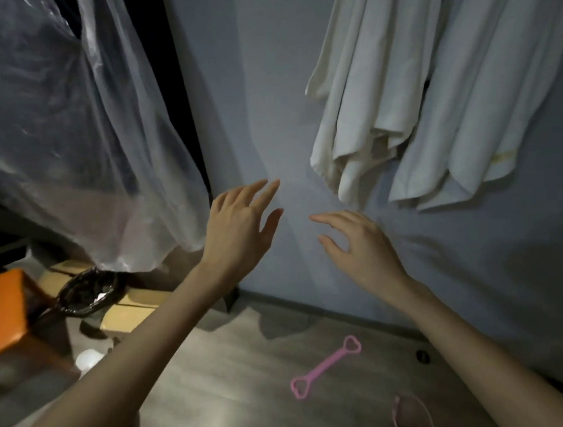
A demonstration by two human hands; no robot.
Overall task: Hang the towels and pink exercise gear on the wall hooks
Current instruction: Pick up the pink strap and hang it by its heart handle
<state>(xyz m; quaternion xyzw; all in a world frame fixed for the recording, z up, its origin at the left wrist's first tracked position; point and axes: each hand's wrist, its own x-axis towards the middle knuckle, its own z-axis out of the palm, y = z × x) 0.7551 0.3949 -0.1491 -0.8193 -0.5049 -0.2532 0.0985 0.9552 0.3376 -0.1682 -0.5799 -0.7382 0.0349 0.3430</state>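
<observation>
The left grip (238, 228) and right grip (361, 241) are spread wide, holding nothing. The pink band (325, 366) lies on the floor at six o'clock of them, well apart. The towels (362, 94) hang at one o'clock.

Overall: dim, grey-blue, and soft all over as I look.
Brightest: a pale wash on the wall (289, 131) between my left hand (238, 228) and my right hand (363, 245).
Shadows: the towels (397, 93) throw blurred dark patches on the wall below them.
Glare: streaks on the plastic sheet (74, 142) left of the wall; a sheen on the floor (217, 380) at the wall's foot.
Edges: the wall's lines lean and bow.
</observation>
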